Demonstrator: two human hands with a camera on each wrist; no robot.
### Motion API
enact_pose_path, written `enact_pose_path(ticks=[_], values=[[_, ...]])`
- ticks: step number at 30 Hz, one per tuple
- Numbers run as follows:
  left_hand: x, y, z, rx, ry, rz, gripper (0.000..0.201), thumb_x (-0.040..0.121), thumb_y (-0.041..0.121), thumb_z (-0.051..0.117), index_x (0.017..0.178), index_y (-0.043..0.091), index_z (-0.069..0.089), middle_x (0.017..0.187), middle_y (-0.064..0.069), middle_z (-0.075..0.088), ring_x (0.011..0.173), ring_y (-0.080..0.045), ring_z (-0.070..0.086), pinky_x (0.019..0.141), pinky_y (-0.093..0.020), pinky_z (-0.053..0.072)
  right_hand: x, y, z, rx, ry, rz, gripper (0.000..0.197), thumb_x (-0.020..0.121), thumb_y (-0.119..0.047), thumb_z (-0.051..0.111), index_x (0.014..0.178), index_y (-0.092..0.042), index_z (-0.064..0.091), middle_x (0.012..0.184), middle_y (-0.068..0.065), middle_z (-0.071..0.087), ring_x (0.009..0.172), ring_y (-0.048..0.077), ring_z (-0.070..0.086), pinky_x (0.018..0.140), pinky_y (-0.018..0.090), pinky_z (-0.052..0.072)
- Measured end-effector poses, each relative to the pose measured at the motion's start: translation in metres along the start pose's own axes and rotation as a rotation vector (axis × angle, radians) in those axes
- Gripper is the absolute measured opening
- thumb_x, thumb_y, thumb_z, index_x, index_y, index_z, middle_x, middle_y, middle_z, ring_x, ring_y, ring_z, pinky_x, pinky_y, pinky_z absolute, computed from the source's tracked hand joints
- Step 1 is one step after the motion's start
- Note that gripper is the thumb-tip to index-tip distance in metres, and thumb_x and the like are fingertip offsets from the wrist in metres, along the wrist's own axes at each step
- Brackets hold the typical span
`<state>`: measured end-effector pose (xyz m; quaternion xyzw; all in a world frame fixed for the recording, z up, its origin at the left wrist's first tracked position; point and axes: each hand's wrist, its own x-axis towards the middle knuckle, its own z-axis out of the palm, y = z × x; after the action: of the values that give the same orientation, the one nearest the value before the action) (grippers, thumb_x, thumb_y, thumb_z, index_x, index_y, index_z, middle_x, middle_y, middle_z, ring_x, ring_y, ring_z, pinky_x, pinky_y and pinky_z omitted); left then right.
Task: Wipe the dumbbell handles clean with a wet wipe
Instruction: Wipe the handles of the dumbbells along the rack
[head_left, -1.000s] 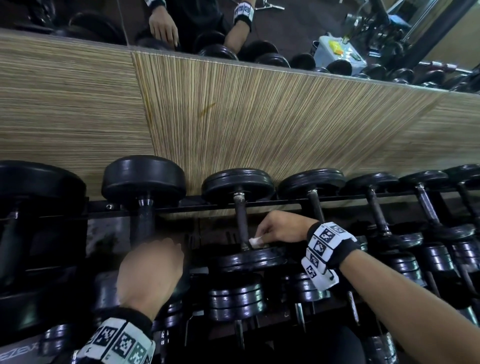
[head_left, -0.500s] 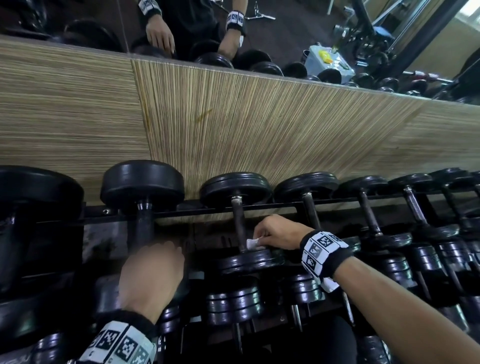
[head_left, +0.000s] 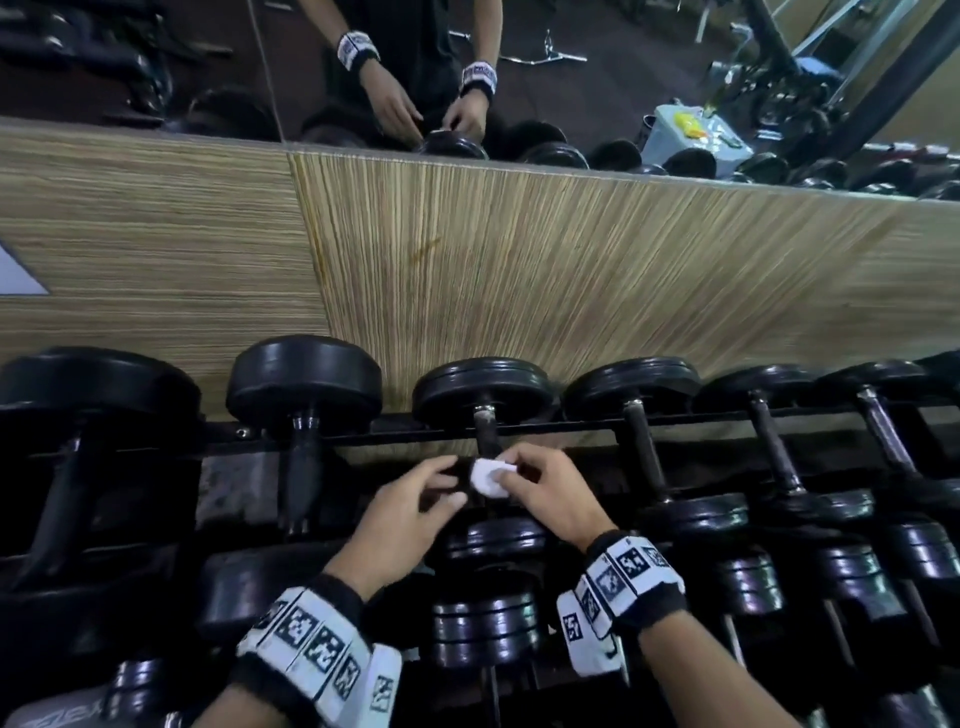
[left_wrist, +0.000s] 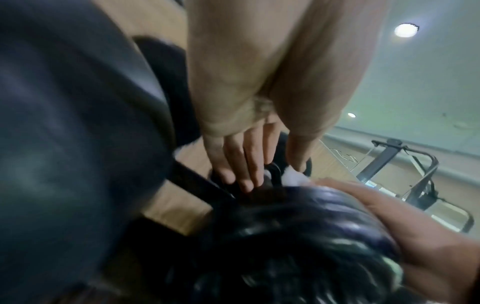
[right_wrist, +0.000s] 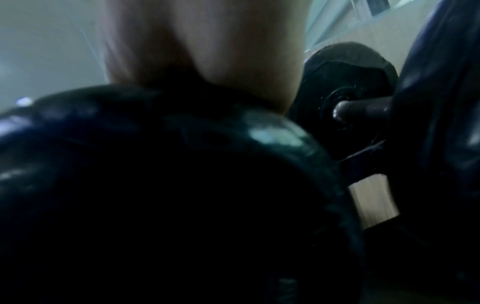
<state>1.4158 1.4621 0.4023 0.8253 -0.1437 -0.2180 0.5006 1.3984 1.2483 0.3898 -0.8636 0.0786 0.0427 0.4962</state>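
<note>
Head view: right hand (head_left: 550, 493) pinches the wet wipe (head_left: 487, 477) against the dumbbell handle (head_left: 487, 431); left hand (head_left: 410, 514), fingers loosely spread and holding nothing, hovers just beside the wipe.

Seven dumbbells (head_left: 485, 395) on top rack row; one wet wipe (head_left: 488, 477); two hands (head_left: 550, 493)

We note a black steel rack (head_left: 571, 427) against the wood-grain wall, black dumbbells (head_left: 304, 384) laid side by side — handles across its rail.
</note>
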Motion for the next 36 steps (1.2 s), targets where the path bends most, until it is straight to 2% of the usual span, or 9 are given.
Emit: enact_pose_path(ticks=[2, 6, 10, 14, 18, 24, 29, 33, 36], values=[[0.014, -0.001, 0.021, -0.094, -0.081, 0.032, 0.032, 0.092, 0.019, 0.069, 0.120, 0.033, 0.062, 0.105, 0.015, 0.072, 0.105, 0.004, 0.063, 0.101, -0.021, 0.044, -0.004, 0.000, -0.003, 0.032, -0.033, -0.017, 0.008, 0.088, -0.011, 0.071, 0.082, -0.016, 0.070, 0.084, -0.006, 0.072, 0.079, 0.002, 0.061, 0.078, 0.018, 0.047], [0.035, -0.007, 0.039, -0.229, 0.080, -0.015, 0.013, 0.090, 0.011, 0.068, 0.089, 0.023, 0.073, 0.090, 0.003, 0.076, 0.087, -0.013, 0.070, 0.086, -0.030, 0.052, -0.008, 0.007, 0.005, 0.076, 0.123, 0.022, 0.007, 0.088, -0.015, 0.069, 0.082, -0.018, 0.071, 0.078, -0.003, 0.072, 0.074, 0.007, 0.063, 0.080, 0.033, 0.052], [0.045, -0.026, 0.028, 0.060, 0.307, -0.238, 0.006, 0.085, 0.016, 0.069, 0.081, 0.014, 0.066, 0.085, 0.002, 0.068, 0.083, -0.017, 0.062, 0.076, -0.027, 0.044, -0.008, 0.009, 0.008, 0.176, 0.279, 0.128, 0.019, 0.093, -0.016, 0.059, 0.080, -0.024, 0.071, 0.059, -0.003, 0.064, 0.059, 0.010, 0.059, 0.072, 0.044, 0.054], [0.062, -0.040, 0.032, 0.153, -0.054, -0.313, 0.008, 0.092, 0.019, 0.069, 0.097, 0.013, 0.073, 0.088, -0.003, 0.071, 0.089, -0.019, 0.064, 0.080, -0.022, 0.047, -0.008, 0.005, 0.008, 0.205, 0.304, 0.125, 0.022, 0.093, -0.013, 0.058, 0.077, -0.021, 0.071, 0.056, -0.002, 0.061, 0.056, 0.011, 0.056, 0.067, 0.039, 0.051], [0.067, -0.026, 0.043, -0.127, -0.361, -0.347, 0.020, 0.095, -0.003, 0.057, 0.089, 0.011, 0.070, 0.062, 0.011, 0.070, 0.057, 0.000, 0.064, 0.057, -0.010, 0.047, -0.011, 0.002, 0.007, 0.193, 0.327, 0.114, 0.024, 0.092, -0.010, 0.056, 0.075, -0.020, 0.071, 0.054, -0.001, 0.060, 0.052, 0.009, 0.055, 0.062, 0.033, 0.049], [0.060, -0.025, 0.048, -0.219, -0.181, -0.403, 0.032, 0.099, 0.007, 0.054, 0.071, 0.014, 0.070, 0.064, 0.008, 0.069, 0.062, -0.002, 0.062, 0.070, -0.014, 0.047, -0.012, 0.004, 0.007, 0.187, 0.347, 0.080, 0.024, 0.091, -0.012, 0.055, 0.074, -0.021, 0.070, 0.055, -0.001, 0.061, 0.054, 0.011, 0.056, 0.060, 0.034, 0.050], [0.057, -0.023, 0.044, -0.103, -0.130, -0.383, 0.022, 0.092, 0.022, 0.069, 0.075, 0.012, 0.079, 0.071, 0.001, 0.073, 0.068, -0.010, 0.063, 0.079, -0.026, 0.047, -0.012, 0.004, 0.006, 0.194, 0.371, 0.073, 0.024, 0.090, -0.010, 0.054, 0.076, -0.020, 0.070, 0.056, 0.001, 0.061, 0.054, 0.012, 0.056, 0.058, 0.036, 0.050], [0.045, -0.018, 0.032, 0.017, -0.142, -0.302, 0.020, 0.091, 0.024, 0.069, 0.074, 0.023, 0.079, 0.071, 0.009, 0.073, 0.073, -0.005, 0.063, 0.071, -0.021, 0.044, -0.013, 0.003, 0.007, 0.193, 0.367, 0.078, 0.023, 0.092, -0.011, 0.054, 0.078, -0.019, 0.070, 0.058, 0.002, 0.062, 0.056, 0.014, 0.058, 0.059, 0.038, 0.051], [0.040, -0.019, 0.025, -0.044, -0.098, -0.305, 0.012, 0.091, 0.024, 0.068, 0.087, 0.025, 0.079, 0.088, 0.008, 0.075, 0.089, -0.006, 0.066, 0.082, -0.022, 0.045, -0.011, 0.008, 0.005, 0.241, 0.392, 0.137, 0.023, 0.092, -0.008, 0.053, 0.079, -0.014, 0.071, 0.056, 0.003, 0.061, 0.054, 0.013, 0.055, 0.054, 0.034, 0.047]])
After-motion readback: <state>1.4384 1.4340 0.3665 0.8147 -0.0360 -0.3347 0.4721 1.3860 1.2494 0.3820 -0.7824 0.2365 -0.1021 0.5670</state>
